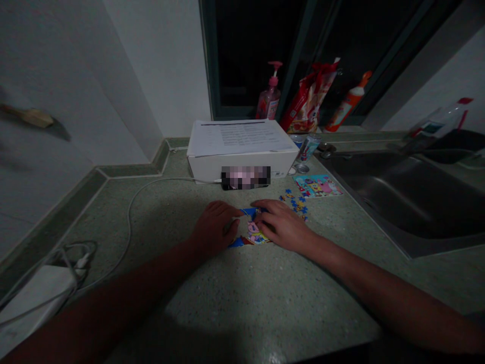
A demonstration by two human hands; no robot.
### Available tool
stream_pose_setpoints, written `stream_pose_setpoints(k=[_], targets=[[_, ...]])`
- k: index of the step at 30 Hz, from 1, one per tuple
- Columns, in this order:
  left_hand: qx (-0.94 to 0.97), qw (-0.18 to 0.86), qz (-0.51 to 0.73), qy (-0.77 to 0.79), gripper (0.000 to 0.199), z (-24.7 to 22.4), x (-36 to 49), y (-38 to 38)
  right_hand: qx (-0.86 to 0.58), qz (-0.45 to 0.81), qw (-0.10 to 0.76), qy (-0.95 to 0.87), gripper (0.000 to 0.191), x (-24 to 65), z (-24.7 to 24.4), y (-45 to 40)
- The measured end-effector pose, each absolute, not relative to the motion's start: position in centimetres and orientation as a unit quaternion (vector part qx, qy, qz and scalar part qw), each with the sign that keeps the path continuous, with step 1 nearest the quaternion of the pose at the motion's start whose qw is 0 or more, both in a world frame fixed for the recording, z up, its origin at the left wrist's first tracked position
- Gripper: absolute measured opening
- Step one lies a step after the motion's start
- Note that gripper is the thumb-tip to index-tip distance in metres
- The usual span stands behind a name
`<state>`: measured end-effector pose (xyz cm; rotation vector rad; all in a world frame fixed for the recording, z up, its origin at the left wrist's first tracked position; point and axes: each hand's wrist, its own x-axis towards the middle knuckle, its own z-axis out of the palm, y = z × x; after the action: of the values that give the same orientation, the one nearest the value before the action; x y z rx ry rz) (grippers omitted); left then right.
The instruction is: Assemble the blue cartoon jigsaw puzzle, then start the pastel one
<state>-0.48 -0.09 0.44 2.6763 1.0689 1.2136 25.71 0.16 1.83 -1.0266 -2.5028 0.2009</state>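
Left hand: [215, 227] centre of the frame, thumb and forefinger apart in a loose curve, no piece seen between them; fingertips at the puzzle's left side.
Right hand: [284, 225] just right of centre, fingers spread and bent down onto the puzzle; whether they pinch a piece cannot be told.
Puzzle: [259, 235] one, at the centre of the frame, flat between the hands and partly covered by them.
Progress: judging by the picture, part is joined, with blue along the top and a pink figure at the right; a grey patch left of the figure looks unfilled, and the loose pieces seem left to place.
Pieces: [299, 205] roughly ten, right of centre beyond the right hand; they crowd together, so no exact count.
Card: [318, 186] one, colourful, above the pieces and near the sink.
Phone: [245, 182] one, above the hands, against the box, a cable [129, 222] at its left end.
Box: [242, 164] one, upper centre, paper [242, 139] on top.
Can: [308, 146] one, right of the box.
Sink: [417, 202] one, right of the frame.
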Motion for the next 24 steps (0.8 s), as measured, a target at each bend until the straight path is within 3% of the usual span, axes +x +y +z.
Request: stream_pose_setpoints(k=[12,17,24], targets=[[0.856,0.013,0.380,0.350,0.015,0.5,-0.6,-0.1,-0.462,0.002,0.284,-0.840,0.027,30.8,3.8,2.7],[0.855,0.026,0.382,0.349,0.017,0.4,-0.7,-0.1,-0.539,0.001,0.196,-0.819,0.027,34.8,5.0,4.3],[0.855,0.035,0.378,0.354,0.018,0.5,-0.7,-0.1,-0.488,0.056,0.096,-0.866,0.022,36.3,3.8,4.8]])
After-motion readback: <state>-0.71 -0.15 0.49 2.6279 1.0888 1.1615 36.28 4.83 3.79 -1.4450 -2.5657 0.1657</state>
